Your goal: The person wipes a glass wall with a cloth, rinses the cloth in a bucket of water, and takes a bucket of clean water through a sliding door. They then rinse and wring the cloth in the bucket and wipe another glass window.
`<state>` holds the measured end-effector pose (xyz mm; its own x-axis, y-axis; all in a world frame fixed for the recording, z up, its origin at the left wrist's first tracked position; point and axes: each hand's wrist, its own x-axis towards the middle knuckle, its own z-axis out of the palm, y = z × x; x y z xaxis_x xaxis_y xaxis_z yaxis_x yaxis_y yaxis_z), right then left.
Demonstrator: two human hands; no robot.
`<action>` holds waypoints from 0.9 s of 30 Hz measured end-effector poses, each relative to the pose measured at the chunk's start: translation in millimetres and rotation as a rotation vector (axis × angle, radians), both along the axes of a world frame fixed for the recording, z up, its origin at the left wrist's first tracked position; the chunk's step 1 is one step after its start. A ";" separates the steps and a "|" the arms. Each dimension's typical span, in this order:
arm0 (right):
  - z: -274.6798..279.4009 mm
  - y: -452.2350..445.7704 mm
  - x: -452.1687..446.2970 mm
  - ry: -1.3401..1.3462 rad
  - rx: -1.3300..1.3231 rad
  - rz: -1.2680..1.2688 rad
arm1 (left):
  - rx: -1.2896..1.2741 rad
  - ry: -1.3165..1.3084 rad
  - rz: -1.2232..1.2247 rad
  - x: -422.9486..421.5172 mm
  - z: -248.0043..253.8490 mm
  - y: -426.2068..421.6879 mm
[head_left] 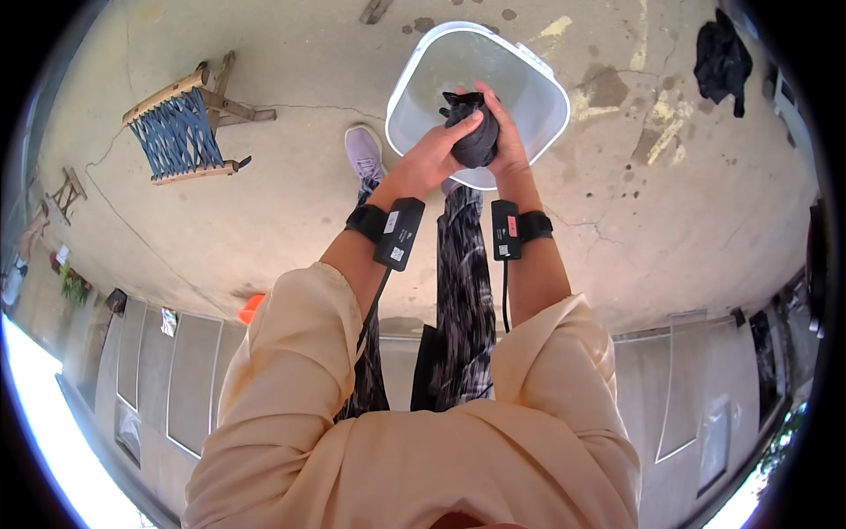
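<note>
A bunched-up black cloth (477, 141) is squeezed between my two hands, over the near part of a white plastic tub (408, 88). My left hand (434, 152) wraps the cloth from the left, its thumb lying across the top. From the right, my right hand (506, 137) presses round it with the fingers curled toward the far side. A loose end of the cloth sticks up past the fingers. Inside the tub is what looks like shallow, slightly cloudy water. The cloth's underside is hidden by my hands.
On the left stands a folding wooden stool (179, 132) with a blue woven seat. Another black cloth (723, 62) lies on the concrete floor (291, 176) at the far right. My shoe (363, 152) is beside the tub. An orange object (251, 309) sits behind at the left.
</note>
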<state>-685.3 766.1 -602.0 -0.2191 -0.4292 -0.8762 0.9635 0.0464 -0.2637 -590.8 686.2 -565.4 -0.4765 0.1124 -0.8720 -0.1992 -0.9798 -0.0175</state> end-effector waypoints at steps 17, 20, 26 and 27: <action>-62.9 6.6 -10.9 0.411 0.265 0.781 | -0.784 -0.040 -1.279 -23.6 -23.2 -4.3; -40.2 11.3 -21.4 -0.017 0.053 0.579 | -0.390 0.025 -0.939 -11.3 -21.4 -6.8; 1.0 5.9 -12.3 -0.228 -0.268 0.151 | 0.109 0.101 -0.202 -4.3 -5.2 2.9; 5.4 4.3 -8.1 -0.200 -0.289 0.091 | 0.174 0.137 -0.053 -1.8 -6.1 7.5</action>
